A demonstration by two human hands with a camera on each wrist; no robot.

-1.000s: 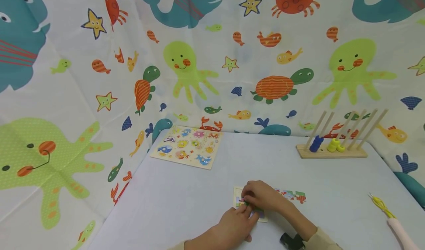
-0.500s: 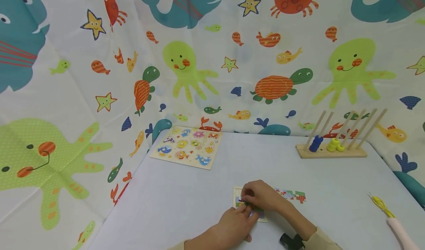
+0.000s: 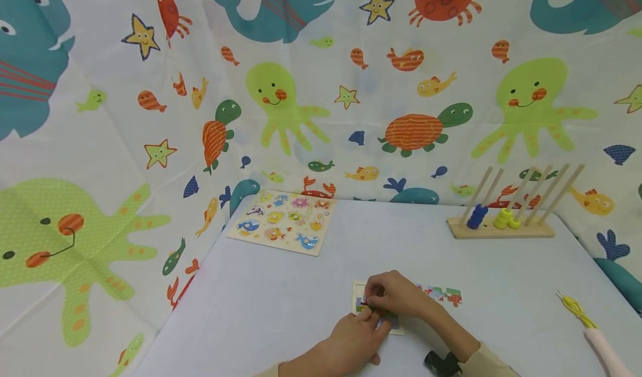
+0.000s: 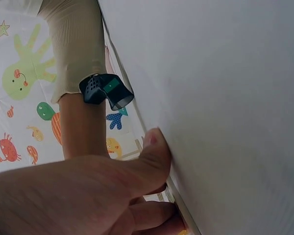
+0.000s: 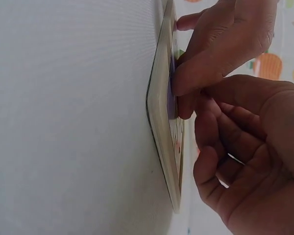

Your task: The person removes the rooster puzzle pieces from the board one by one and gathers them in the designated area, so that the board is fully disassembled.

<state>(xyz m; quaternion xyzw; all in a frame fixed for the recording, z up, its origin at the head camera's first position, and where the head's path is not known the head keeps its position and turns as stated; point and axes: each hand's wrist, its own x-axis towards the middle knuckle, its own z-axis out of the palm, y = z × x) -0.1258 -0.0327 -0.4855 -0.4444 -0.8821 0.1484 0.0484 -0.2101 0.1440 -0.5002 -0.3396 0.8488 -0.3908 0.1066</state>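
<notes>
A small wooden jigsaw puzzle board [image 3: 356, 289] with a pale raised rim lies on the white table, partly covered by both hands. My left hand [image 3: 353, 335] rests across its near side, with fingertips pressing on the pictured pieces. Over the middle, my right hand [image 3: 398, 294] pinches a small puzzle piece [image 3: 364, 302] between thumb and fingers, mostly hidden by them. In the right wrist view the board's edge [image 5: 159, 110] shows side-on, and the fingertips of both hands meet close over its face. Joined puzzle pieces [image 3: 439, 294] lie just right of the board, partly behind the right forearm.
A peg puzzle board [image 3: 281, 221] with sea animals lies at the back left. A bead stacker [image 3: 501, 231] with wooden rods stands at the back right. A pink-handled tool with a yellow cord [image 3: 582, 313] lies on the right. A black camera [image 3: 441, 362] sits at the right wrist.
The right fingertips have shifted very slightly over the puzzle board, with the piece still between them. The left hand stays in the same place.
</notes>
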